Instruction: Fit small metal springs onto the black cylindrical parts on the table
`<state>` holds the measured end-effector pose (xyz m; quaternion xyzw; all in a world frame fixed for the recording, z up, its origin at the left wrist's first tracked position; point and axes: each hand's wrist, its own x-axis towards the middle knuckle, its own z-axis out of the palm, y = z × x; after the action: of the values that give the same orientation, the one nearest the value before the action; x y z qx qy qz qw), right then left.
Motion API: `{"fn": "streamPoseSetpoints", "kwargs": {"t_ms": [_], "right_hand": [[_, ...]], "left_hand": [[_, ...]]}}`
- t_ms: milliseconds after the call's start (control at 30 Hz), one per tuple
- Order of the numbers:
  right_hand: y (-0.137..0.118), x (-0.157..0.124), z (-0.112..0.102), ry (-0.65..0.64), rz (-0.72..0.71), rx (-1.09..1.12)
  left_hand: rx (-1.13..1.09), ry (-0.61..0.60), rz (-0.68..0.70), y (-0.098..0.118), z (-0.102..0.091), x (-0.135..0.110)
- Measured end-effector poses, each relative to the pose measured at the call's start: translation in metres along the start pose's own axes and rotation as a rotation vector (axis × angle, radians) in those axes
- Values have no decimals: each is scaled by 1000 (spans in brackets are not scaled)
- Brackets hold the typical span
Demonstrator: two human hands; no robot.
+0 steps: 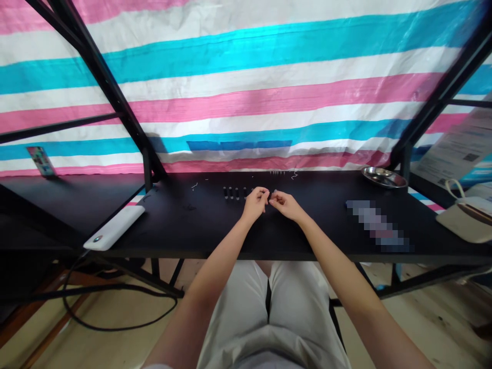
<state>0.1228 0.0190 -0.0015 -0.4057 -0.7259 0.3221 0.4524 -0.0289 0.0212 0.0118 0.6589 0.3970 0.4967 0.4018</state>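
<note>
My left hand (255, 202) and my right hand (283, 203) meet over the middle of the black table (200, 225), fingertips almost touching. Both are pinched closed on something too small to make out. Just left of my left hand stands a short row of small dark upright pieces (232, 193). Further back lies another row of tiny pale pieces (277, 173), with thin bits of wire (294, 176) beside it.
A white power bank (115, 227) with a cable lies at the table's left front corner. A metal dish (383, 177) sits at the back right, a cream bag (467, 218) further right. Black frame posts rise on both sides; a striped tarp hangs behind.
</note>
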Motion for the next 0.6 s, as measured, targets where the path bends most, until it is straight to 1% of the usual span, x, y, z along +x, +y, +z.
{"fn": "streamPoseSetpoints", "kwargs": {"t_ms": [167,233,300,367,467,500,533,600], "right_hand": [[-3,-2,2,-7,-5,-95],[-1,-1,0,13,3,-139],[7,1,-5,86,14,-213],[19,6,-14,216,51,-305],[41,15,-33,414,188,-426],[48,17,-40,462,230,-468],[54,20,-47,485,261,-507],[63,24,-60,458,285,-581]], "left_hand": [[96,-16,18,0,0,-2],[146,0,21,-1,0,-2],[217,29,34,-3,0,-2],[297,42,66,-5,0,-2],[403,4,116,-8,0,-4],[429,-15,127,-9,1,-4],[449,-33,135,-10,1,-5],[469,-61,148,-10,2,-5]]}}
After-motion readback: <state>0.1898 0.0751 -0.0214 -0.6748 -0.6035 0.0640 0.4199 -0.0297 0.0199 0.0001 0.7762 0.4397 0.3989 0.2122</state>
